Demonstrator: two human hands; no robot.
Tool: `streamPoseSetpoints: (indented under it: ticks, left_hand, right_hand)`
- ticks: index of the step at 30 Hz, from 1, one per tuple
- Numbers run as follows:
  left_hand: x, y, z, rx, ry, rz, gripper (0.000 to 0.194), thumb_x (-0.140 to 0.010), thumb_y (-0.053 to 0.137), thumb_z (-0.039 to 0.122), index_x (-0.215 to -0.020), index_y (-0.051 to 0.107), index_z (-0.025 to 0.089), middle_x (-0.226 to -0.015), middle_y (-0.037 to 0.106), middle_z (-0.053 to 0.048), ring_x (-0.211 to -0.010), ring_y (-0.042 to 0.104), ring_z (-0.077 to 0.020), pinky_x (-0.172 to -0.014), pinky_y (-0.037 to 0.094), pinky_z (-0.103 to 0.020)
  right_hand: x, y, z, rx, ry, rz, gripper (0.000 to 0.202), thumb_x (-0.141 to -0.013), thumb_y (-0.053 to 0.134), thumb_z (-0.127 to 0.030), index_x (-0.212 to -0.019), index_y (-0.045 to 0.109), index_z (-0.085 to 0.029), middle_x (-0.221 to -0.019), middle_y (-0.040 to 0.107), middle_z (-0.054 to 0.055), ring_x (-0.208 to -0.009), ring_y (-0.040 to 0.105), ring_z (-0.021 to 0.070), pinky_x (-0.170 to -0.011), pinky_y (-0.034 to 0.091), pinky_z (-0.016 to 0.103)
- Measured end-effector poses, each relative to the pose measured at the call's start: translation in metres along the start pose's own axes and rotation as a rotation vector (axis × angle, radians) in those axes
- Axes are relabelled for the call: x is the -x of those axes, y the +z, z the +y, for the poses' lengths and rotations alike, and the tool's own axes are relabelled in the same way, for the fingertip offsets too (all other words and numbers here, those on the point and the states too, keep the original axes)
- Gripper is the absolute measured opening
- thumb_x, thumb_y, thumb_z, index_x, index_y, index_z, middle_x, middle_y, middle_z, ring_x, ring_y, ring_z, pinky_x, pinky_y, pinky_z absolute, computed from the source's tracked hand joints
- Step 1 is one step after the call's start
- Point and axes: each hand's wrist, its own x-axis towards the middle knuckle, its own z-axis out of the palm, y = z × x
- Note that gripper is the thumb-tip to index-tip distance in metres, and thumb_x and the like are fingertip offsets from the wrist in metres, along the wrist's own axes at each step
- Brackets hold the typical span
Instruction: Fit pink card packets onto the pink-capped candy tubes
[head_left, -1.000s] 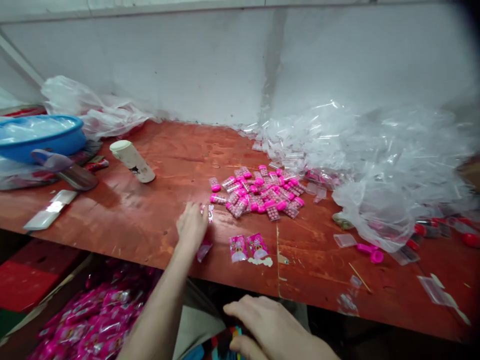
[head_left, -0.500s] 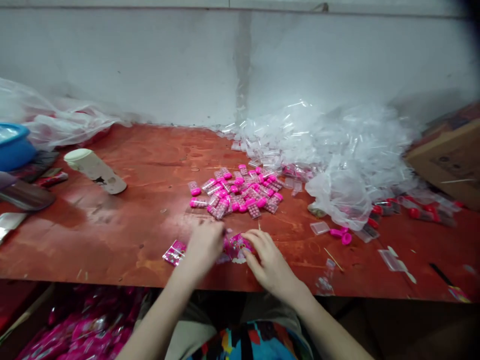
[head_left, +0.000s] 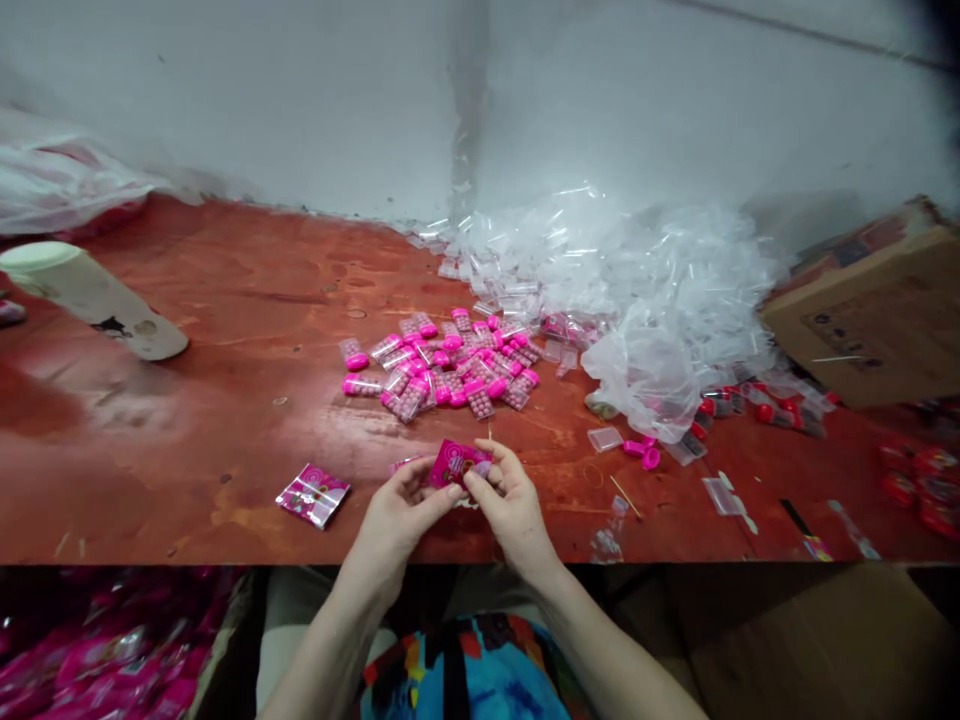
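Observation:
Both my hands hold one small pink printed packet (head_left: 455,463) just above the front edge of the red table (head_left: 225,400). My left hand (head_left: 401,510) pinches its left side and my right hand (head_left: 511,500) pinches its right side. A second pink packet (head_left: 313,494) lies flat on the table to the left of my left hand. Beyond my hands sits a heap of several small pink-capped candy tubes (head_left: 442,365).
A large pile of clear plastic bags (head_left: 622,280) covers the back right. A cardboard box (head_left: 870,310) stands at the far right, with red-capped tubes (head_left: 780,410) below it. A white cup (head_left: 90,298) lies on its side at left. Pink packets (head_left: 97,660) fill a bin under the table.
My right hand came up from my lap to the table. Both hands closed on a pink packet and lifted it. The view swung to the right.

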Motion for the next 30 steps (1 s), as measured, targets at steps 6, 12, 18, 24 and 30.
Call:
streamPoseSetpoints:
  ticks: [6, 12, 18, 24, 30]
  left_hand:
    - [0.009, 0.004, -0.011, 0.174, 0.0, 0.126, 0.037, -0.067, 0.08, 0.035, -0.095, 0.076, 0.013, -0.09, 0.075, -0.009, -0.086, 0.067, -0.0207, -0.081, 0.05, -0.03]
    - [0.01, -0.009, -0.004, 0.04, -0.042, 0.053, 0.033, -0.064, 0.082, 0.035, -0.087, 0.077, 0.012, -0.081, 0.075, -0.008, -0.074, 0.065, -0.0194, -0.073, 0.05, -0.029]
    - [0.012, -0.004, -0.013, 0.153, -0.112, 0.057, 0.029, -0.063, 0.083, 0.035, -0.076, 0.076, 0.011, -0.072, 0.07, -0.007, -0.062, 0.058, -0.0131, -0.061, 0.045, -0.024]
    - [0.01, -0.004, -0.025, 0.151, -0.063, 0.129, 0.026, -0.061, 0.083, 0.034, -0.059, 0.07, 0.012, -0.056, 0.061, -0.002, -0.056, 0.051, -0.0107, -0.055, 0.04, -0.023]
    - [0.008, -0.002, -0.021, 0.221, -0.098, 0.118, 0.031, -0.06, 0.084, 0.038, -0.058, 0.068, 0.011, -0.056, 0.06, -0.002, -0.058, 0.052, -0.0116, -0.059, 0.043, -0.024]
  right_hand:
    - [0.004, -0.002, 0.005, 0.041, 0.037, -0.02, 0.046, -0.08, 0.068, -0.039, -0.12, 0.054, -0.021, -0.094, 0.07, 0.003, -0.087, 0.066, 0.0177, -0.082, 0.052, 0.031]
    - [-0.001, -0.013, -0.007, 0.218, 0.065, -0.23, 0.024, -0.084, 0.063, -0.041, -0.089, 0.069, -0.018, -0.083, 0.069, 0.001, -0.074, 0.062, 0.015, -0.071, 0.049, 0.027]
    - [0.0, -0.011, 0.008, 0.178, 0.078, -0.106, 0.024, -0.079, 0.068, -0.041, -0.074, 0.065, -0.017, -0.069, 0.064, -0.001, -0.063, 0.055, 0.0124, -0.064, 0.044, 0.025]
    - [0.001, -0.006, 0.014, 0.157, 0.083, -0.09, 0.029, -0.08, 0.067, -0.043, -0.068, 0.061, -0.018, -0.063, 0.058, -0.003, -0.06, 0.051, 0.0112, -0.062, 0.04, 0.024]
    - [0.0, 0.001, 0.015, 0.276, -0.001, -0.047, 0.031, -0.084, 0.062, -0.045, -0.068, 0.059, -0.018, -0.061, 0.055, -0.003, -0.059, 0.048, 0.0118, -0.059, 0.039, 0.024]
